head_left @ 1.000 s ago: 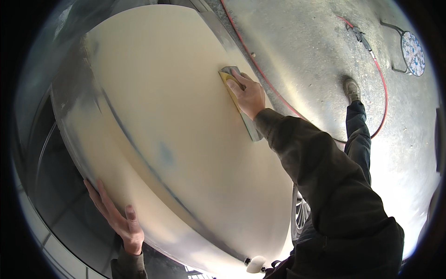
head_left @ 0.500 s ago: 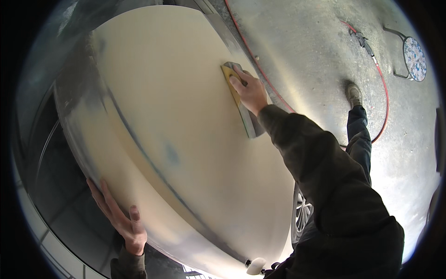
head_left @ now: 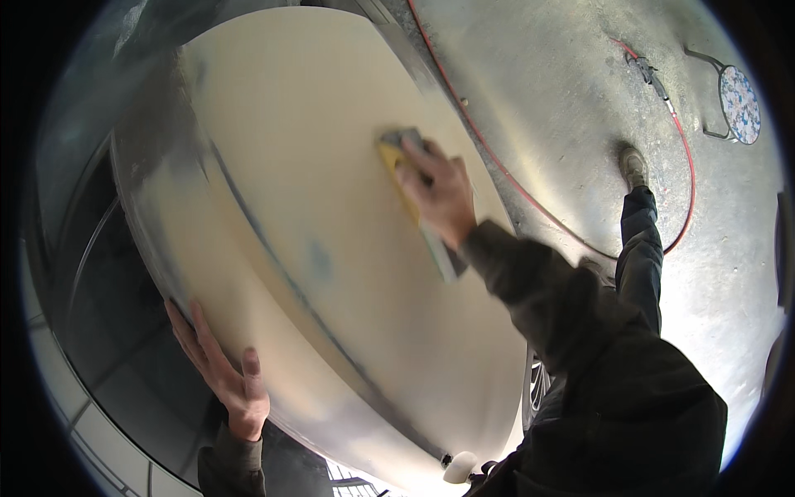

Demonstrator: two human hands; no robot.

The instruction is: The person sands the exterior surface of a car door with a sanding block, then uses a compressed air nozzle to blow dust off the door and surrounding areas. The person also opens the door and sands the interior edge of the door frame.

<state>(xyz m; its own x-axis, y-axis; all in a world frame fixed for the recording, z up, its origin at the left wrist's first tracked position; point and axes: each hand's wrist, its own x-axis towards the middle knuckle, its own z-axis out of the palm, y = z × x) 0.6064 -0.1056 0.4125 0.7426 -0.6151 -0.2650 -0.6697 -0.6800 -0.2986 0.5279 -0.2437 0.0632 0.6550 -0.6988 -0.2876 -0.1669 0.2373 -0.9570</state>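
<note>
A curved, cream-coloured car body panel (head_left: 389,323) fills the middle of the view, with grey and blue patches and a dark line along its lower-left crease. My right hand (head_left: 439,182) grips a long sanding block (head_left: 447,265), yellow and grey, flat against the upper right part of the panel; motion blurs both. My left hand (head_left: 219,364) lies along the panel's left edge near the bottom, fingers stretched out and apart, holding nothing.
A red hose (head_left: 684,141) with a dark metal tool (head_left: 648,74) lies on the concrete floor (head_left: 555,83) at right, near a round speckled stool (head_left: 739,103). My leg stands there. Dark glass (head_left: 124,348) borders the panel at left; part of a wheel (head_left: 538,381) shows below.
My right hand and the sanding block have moved down and left across the panel over the last half second. My left hand sits slightly higher and further right in the picture.
</note>
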